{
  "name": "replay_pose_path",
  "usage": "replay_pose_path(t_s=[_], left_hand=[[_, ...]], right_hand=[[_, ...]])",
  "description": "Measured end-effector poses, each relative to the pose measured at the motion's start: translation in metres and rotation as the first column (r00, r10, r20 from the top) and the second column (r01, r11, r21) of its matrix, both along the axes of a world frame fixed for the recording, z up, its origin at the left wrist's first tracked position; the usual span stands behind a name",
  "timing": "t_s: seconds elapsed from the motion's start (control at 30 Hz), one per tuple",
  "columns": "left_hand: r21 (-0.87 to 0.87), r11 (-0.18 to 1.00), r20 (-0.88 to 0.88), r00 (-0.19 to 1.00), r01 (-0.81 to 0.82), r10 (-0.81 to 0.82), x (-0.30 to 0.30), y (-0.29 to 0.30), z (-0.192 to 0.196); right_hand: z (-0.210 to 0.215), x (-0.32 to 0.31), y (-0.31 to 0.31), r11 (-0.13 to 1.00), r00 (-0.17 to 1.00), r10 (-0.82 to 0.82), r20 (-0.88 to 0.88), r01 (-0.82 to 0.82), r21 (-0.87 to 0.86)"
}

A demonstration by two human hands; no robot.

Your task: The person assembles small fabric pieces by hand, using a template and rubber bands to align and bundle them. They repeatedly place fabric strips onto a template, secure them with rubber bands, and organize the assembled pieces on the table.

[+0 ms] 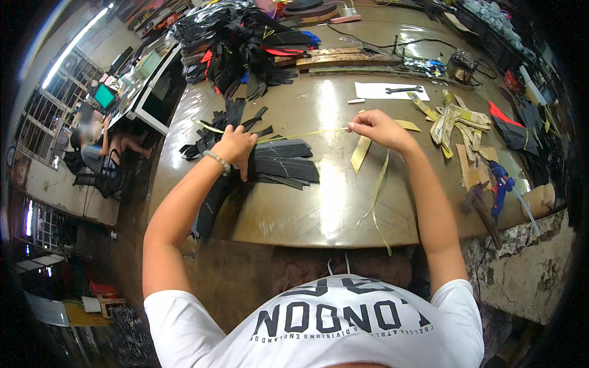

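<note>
My left hand (233, 148), with a beaded bracelet at the wrist, is closed over the middle of a bundle of black strips (283, 161) lying on the table. The strips fan out to both sides of it. A thin yellow-green string (300, 134) runs nearly straight from the bundle to my right hand (377, 129). That hand pinches the string between thumb and fingers, above the table. The string's loose tail hangs below the hand toward the table's near edge. Beside and behind my right hand lie flat yellow strips (361, 154).
A large pile of black strips (245, 52) stands at the far left. Wooden slats (350, 57), a wrench (404, 90) on white paper and a pile of yellowish strips (457, 126) lie beyond. Blue-handled scissors (502, 184) are at the right. A person (98, 147) sits far left.
</note>
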State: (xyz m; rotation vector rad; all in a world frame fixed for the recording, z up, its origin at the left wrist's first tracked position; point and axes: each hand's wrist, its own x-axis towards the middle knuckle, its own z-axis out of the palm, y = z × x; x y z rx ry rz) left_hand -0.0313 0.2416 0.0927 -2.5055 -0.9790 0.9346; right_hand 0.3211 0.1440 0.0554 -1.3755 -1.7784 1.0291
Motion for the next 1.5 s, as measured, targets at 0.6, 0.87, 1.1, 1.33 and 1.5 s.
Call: replay_pose_path(t_s=[0.6, 0.87, 1.1, 1.33, 1.5], left_hand=[[-0.179, 0.984, 0.001, 1.0, -0.022, 0.022, -0.03, 0.007, 0.016], [-0.235, 0.971, 0.039, 0.998, -0.033, 0.043, -0.037, 0.001, 0.013], [-0.282, 0.956, 0.086, 0.995, 0.077, -0.055, -0.039, -0.019, 0.01], [-0.375, 0.925, 0.067, 0.997, 0.067, -0.045, -0.03, -0.042, 0.009], [-0.427, 0.904, -0.032, 0.998, 0.033, -0.052, -0.028, -0.048, 0.026]], right_hand=[[-0.023, -0.036, 0.0, 0.938, 0.973, -0.212, 0.087, 0.178, 0.299], [-0.026, -0.033, 0.0, 0.902, 0.962, -0.245, 0.119, 0.181, 0.391], [-0.032, -0.028, 0.004, 0.868, 0.936, -0.304, 0.175, 0.197, 0.457], [-0.032, -0.021, 0.004, 0.867, 0.934, -0.302, 0.192, 0.185, 0.462], [-0.031, -0.026, 0.004, 0.85, 0.928, -0.3, 0.22, 0.156, 0.502]])
